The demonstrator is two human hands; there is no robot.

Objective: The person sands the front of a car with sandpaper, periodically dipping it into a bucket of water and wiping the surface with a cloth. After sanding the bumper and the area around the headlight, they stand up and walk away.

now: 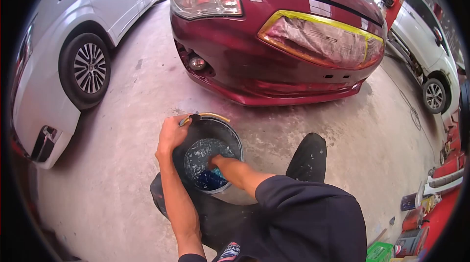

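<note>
A black bucket (236,137) stands on the floor between my legs, with bluish, speckled water (198,150) inside. My left hand (172,132) is closed at the bucket's upper left rim, where a yellow-sleeved handle (215,116) and a black end piece show. Reaching down into the bucket, my right hand (214,162) is partly under the water, so its fingers are hidden. Close beside it lies something dark blue (209,179), perhaps a cloth, with a lighter turquoise patch. Whether the right hand grips it I cannot make out.
Ahead is a dark red car bumper (230,73), its grille opening covered with masking sheet (318,36) edged in yellow tape. A white van (44,76) stands at left, another white vehicle (435,59) at right. Tools and boxes (413,237) line the lower right. A cable (415,115) crosses the floor.
</note>
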